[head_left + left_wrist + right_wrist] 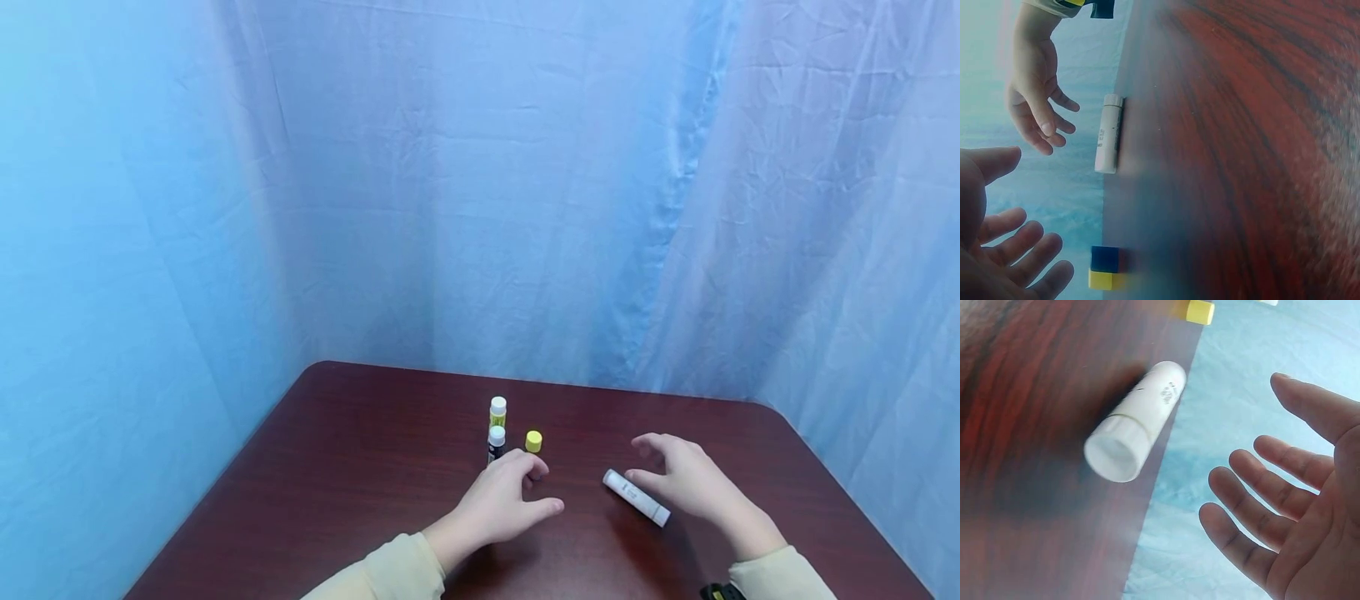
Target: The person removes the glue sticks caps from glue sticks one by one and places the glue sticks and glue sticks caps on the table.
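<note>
A white glue stick (636, 498) lies on its side on the table between my two hands, its printed label facing up. My right hand (693, 479) hovers just right of it, fingers loosely bent and holding nothing; the right wrist view shows the glue stick (1138, 419) apart from the fingertips. Also holding nothing, my left hand (501, 500) has its thumb spread from the fingers. Behind it stand two white-capped sticks, a dark one (497, 446) partly hidden by the hand and a yellow-labelled one (498, 412). A small yellow cylinder (533, 441) is just beyond the left fingers.
In the left wrist view, a dark block-like piece (1105, 259) shows against a yellow one (1100, 279). The dark red wood-grain table (360, 467) has rounded far corners. Light blue curtains (487, 208) hang behind and at both sides.
</note>
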`<state>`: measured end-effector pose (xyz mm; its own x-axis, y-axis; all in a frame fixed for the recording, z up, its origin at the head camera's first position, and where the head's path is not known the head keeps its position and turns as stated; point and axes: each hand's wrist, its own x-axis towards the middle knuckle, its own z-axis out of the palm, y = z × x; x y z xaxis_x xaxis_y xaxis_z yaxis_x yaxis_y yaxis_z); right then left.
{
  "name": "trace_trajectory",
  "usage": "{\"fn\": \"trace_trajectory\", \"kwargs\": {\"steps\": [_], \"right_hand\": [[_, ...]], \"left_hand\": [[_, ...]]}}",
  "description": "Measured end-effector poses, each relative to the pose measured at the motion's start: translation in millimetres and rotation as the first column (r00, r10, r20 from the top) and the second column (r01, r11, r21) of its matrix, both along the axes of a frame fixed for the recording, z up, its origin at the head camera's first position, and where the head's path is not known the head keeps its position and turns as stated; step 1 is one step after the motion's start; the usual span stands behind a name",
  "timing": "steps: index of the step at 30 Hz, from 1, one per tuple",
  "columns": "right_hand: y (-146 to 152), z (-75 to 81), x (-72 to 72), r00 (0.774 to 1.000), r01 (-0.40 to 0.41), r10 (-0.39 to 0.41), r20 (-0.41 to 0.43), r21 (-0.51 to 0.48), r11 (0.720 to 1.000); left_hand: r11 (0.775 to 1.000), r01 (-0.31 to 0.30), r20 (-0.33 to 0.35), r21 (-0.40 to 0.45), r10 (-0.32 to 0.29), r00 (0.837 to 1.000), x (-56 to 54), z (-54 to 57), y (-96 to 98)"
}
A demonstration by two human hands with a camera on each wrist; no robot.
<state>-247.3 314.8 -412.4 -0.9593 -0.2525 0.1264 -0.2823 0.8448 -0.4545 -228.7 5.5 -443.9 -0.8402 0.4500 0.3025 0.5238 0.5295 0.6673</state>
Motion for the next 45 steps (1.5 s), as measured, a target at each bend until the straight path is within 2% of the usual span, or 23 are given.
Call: {"fn": "trace_trajectory", "kwargs": {"steps": [11, 17, 30, 45], "right_hand": [[3.5, -12.8, -4.7, 0.999, 0.017, -0.020, 0.050, 0.059, 0.998], [4.7, -20.1, -6.4, 0.996, 0.024, -0.031, 0.084, 0.084, 0.996], [1.7, -22.6, -13.7, 0.978, 0.028, -0.058, 0.202, 0.145, 0.989], [-7.2, -30.1, -14.5, 0.980, 0.021, -0.062, 0.189, 0.211, 0.977]], "left_hand": [[1.000, 0.006, 0.056, -0.029, -0.004, 0.998, -1.5, -6.5, 7.5], [0.999, 0.010, 0.111, -0.037, -0.006, 0.994, -3.2, -8.5, 10.8], [0.997, 0.031, 0.073, -0.073, -0.025, 0.997, -6.2, -13.3, 21.1], [0.994, 0.044, 0.090, -0.104, -0.034, 0.995, -7.0, -13.1, 24.0]]}}
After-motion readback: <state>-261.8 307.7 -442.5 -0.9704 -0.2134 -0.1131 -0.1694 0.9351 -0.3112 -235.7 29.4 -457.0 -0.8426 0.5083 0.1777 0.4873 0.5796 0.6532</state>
